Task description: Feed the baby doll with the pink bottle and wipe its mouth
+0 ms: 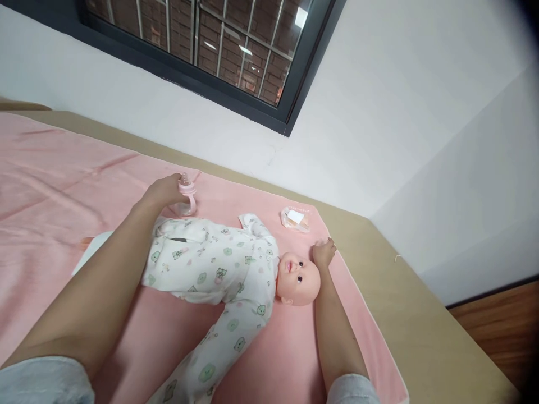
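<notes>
Pale sleeves (pixel 48 381) sit nearest, along the bottom edge. Left of centre, the left hand (pixel 167 189) is curled around a baby bottle (pixel 187 189); right of centre, the right hand (pixel 325 252) is loosely curled, its contents unclear. Mid-frame, the doll (pixel 298 283) already lies in a printed suit (pixel 214 261); bottle and mouth remain apart, and the packet (pixel 296 219) lies untouched.

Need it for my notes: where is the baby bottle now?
In the head view, left of centre, the baby bottle is in the left hand, beyond the doll, near the far edge of the pink blanket.
</notes>
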`<state>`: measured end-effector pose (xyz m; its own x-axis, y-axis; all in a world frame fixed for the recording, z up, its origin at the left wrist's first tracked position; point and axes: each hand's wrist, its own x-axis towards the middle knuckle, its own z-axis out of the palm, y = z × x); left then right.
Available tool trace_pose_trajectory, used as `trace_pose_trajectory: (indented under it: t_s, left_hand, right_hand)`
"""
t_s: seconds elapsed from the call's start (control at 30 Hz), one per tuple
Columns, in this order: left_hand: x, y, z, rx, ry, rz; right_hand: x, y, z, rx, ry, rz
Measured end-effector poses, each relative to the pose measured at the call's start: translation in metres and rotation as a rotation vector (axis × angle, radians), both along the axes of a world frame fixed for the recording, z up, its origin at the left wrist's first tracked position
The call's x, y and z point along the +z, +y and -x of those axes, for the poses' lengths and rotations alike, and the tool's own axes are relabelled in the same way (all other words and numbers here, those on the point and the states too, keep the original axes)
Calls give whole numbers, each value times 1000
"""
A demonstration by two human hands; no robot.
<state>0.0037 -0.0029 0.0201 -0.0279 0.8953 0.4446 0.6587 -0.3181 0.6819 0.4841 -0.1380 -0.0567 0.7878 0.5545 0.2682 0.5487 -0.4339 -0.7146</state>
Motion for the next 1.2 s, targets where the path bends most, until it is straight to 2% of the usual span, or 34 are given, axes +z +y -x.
trace_pose_trajectory:
  t_s: [0.17, 0.33, 0.4, 0.47, 0.6, 0.67, 0.73, 0.8, 0.9, 1.2]
  left_hand:
    - [23, -17, -12, 87, 62, 16]
    - [50, -40, -42, 31, -105, -54]
    - [58, -53, -60, -29, -182, -114]
    - [66, -69, -80, -92, -200, -162]
    - [75, -108, -119, -193, -131, -200]
    - [75, -125, -134, -310, -97, -234]
    - [73, -139, -146, -416, -65, -262]
    - [70, -149, -154, -468, -12, -274]
    - [66, -159, -162, -475, 80, -287]
    - [67, -167, -165, -467, 160, -333]
  right_hand:
    - [1, -5, -4, 31, 30, 24]
    - [9, -3, -6, 100, 96, -188]
    - [26, -2, -2, 151, 114, -304]
    - [53, -4, 8, 226, 126, -436]
    - [116, -27, 52, 554, 189, -653]
    - [139, -46, 78, 754, 162, -674]
    - [154, -64, 103, 864, 111, -652]
    - [160, -77, 122, 919, 75, -654]
    - [159, -84, 139, 932, 31, -667]
    - [147, -79, 156, 1010, 98, -542]
